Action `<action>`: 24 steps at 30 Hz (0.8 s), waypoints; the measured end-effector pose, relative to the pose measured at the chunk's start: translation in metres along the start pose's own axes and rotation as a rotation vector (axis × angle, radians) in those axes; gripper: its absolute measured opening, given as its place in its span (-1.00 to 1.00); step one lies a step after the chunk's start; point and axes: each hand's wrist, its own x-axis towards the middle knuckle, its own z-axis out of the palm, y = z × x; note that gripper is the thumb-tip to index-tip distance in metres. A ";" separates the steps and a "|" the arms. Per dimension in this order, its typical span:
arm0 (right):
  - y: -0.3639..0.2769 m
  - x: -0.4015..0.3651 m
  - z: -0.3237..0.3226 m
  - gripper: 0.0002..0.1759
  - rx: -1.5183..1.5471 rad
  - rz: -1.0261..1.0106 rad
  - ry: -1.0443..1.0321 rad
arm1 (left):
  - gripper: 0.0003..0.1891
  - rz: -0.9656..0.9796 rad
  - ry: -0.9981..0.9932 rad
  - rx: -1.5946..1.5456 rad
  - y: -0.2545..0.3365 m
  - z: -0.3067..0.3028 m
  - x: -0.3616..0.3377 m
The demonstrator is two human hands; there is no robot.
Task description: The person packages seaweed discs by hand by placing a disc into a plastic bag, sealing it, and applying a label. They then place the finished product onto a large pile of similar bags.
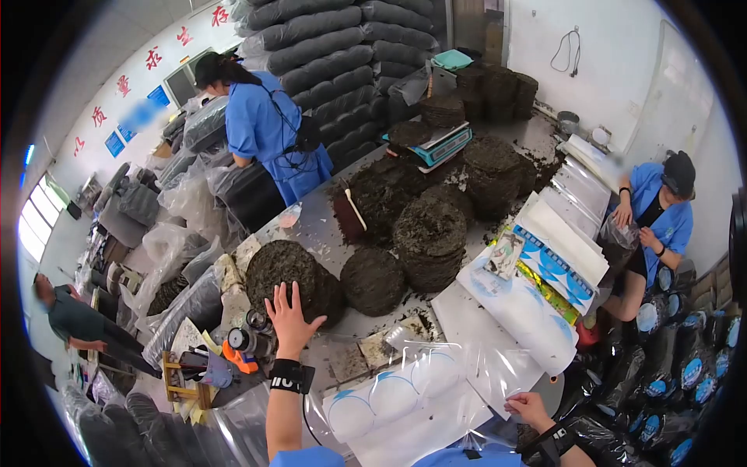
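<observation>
My left hand [292, 325] is open with its fingers spread, reaching over the near side of a stack of dark, crumbly round cakes [282, 268]. The fingertips overlap the stack's lower edge in this view. At the lower right, my right hand [531, 409] is pinched closed on the edge of a clear plastic sheet [495, 366]. That sheet lies over white paper printed with blue circles [393, 395], right in front of me. Beside the first stack stand a smaller round cake [373, 282] and a taller stack [430, 237].
A brush [355, 210] lies by loose dark material, with a blue scale [428, 148] behind. Printed plastic bags [556, 268] cover the right side. An orange tool [239, 358] and jars sit left. Co-workers [268, 124] [661, 206] handle bags; another person [93, 319] stands far left.
</observation>
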 end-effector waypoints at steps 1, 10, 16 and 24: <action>-0.003 0.000 0.000 -0.78 -0.043 0.002 -0.003 | 0.14 -0.029 -0.038 0.034 0.007 -0.012 0.003; 0.006 0.000 -0.001 -0.82 -0.031 0.003 0.024 | 0.17 -0.002 -0.164 0.223 -0.026 0.020 0.032; 0.019 -0.001 -0.004 -0.86 -0.016 -0.023 0.057 | -0.04 0.039 -0.113 0.263 -0.030 0.024 0.032; 0.021 0.001 -0.016 -0.85 -0.049 -0.041 0.068 | -0.30 -0.434 0.399 -0.360 -0.066 -0.042 0.053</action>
